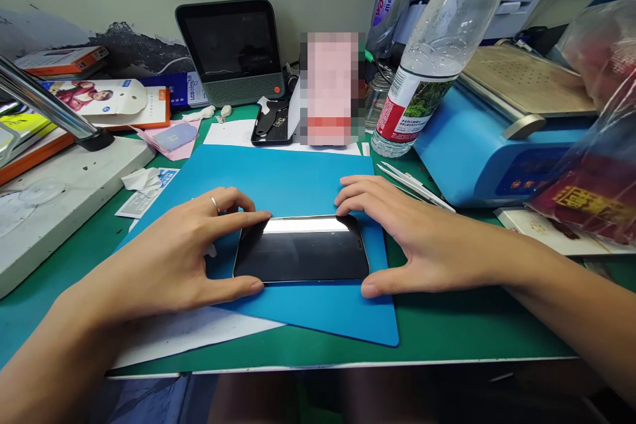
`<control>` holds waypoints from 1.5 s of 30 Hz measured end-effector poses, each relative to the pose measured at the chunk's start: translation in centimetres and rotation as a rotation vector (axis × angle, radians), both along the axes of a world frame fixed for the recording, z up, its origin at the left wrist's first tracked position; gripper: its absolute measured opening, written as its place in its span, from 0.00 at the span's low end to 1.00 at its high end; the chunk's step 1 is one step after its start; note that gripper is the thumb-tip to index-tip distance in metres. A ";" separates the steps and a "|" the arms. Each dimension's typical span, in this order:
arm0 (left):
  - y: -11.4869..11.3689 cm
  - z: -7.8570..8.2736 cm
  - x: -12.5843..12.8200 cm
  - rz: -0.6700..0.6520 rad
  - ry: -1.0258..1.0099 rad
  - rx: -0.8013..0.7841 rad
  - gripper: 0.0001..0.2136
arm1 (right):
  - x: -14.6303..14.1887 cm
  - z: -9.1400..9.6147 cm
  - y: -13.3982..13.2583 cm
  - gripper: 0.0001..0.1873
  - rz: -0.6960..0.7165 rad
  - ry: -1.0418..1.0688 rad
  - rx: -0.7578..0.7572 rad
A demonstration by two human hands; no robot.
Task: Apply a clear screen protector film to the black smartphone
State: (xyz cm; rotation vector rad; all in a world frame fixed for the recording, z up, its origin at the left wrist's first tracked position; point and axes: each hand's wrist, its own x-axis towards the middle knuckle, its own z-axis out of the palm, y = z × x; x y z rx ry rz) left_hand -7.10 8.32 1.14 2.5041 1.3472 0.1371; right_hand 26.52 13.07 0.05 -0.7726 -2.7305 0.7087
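A black phone (pixel 302 250) lies flat, screen up, on a blue mat (pixel 278 179) in the middle of the green work surface. My left hand (pixel 183 252) grips the phone's left end, thumb at its near corner and fingers curled over its far corner; a ring shows on one finger. My right hand (pixel 417 238) holds the right end the same way, thumb on the near corner and fingertips on the far edge. Both hands pinch the phone by its edges.
A clear water bottle (pixel 427 73) leans at the back right beside a blue machine (pixel 487 146). White tweezers (pixel 415 185) lie right of the mat. A small screen device (pixel 231 46), boxes (pixel 99 99) and a white stand base (pixel 59 192) crowd the left and back.
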 end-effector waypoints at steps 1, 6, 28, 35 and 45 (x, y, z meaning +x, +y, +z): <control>0.0 0.0 0.0 0.002 0.002 -0.001 0.31 | 0.0 0.0 0.0 0.39 -0.002 0.005 -0.008; 0.0 0.1 0.1 0.005 0.005 0.004 0.31 | 0.1 -0.1 0.1 0.37 0.004 0.016 0.013; 0.1 0.1 -0.1 -0.029 -0.042 0.007 0.34 | 0.2 -0.6 0.7 0.41 -0.018 -0.010 0.002; 0.3 0.6 -0.9 0.000 -0.136 -0.018 0.34 | 0.3 -1.2 1.1 0.39 -0.001 -0.011 0.109; 0.5 1.0 -1.1 -0.026 -0.172 -0.066 0.35 | 0.5 -1.7 1.4 0.36 -0.006 0.049 0.165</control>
